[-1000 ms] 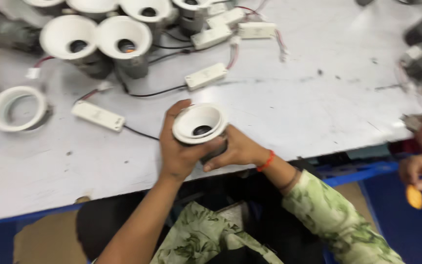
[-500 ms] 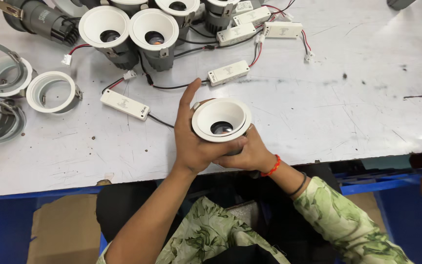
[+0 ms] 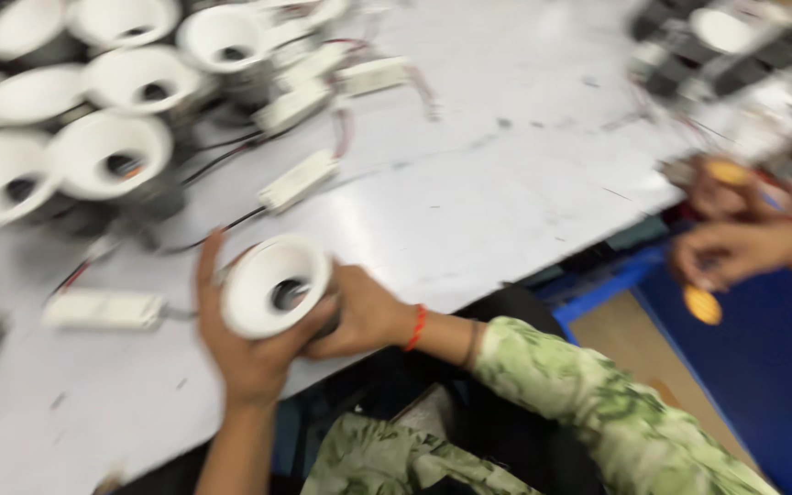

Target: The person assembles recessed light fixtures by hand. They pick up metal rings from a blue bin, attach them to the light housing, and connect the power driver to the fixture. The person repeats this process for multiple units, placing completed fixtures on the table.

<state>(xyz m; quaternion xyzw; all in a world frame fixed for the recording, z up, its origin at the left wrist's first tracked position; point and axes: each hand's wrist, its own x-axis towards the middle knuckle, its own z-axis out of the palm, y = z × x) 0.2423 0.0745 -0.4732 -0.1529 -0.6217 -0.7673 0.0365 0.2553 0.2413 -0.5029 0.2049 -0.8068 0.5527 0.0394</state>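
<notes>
Both hands meet at the table edge — left hand cupped with fingers curled, right hand closed alongside.

1. One view only, from a camera on the person's head, and it looks steeply down at the white worktable.
2. It sits close: the left hand and right hand fill the lower middle, with the white round lamp housing between them.
3. The frame is tilted, so the table's near edge runs diagonally, rising to the right.
4. The far side of the table, with a cluster of lamp housings, lies along the top left.
5. Another person's hands enter at the right edge.
6. Everything is motion-blurred; fine detail can't be told.
7. No second view, so no shared ground.
</notes>
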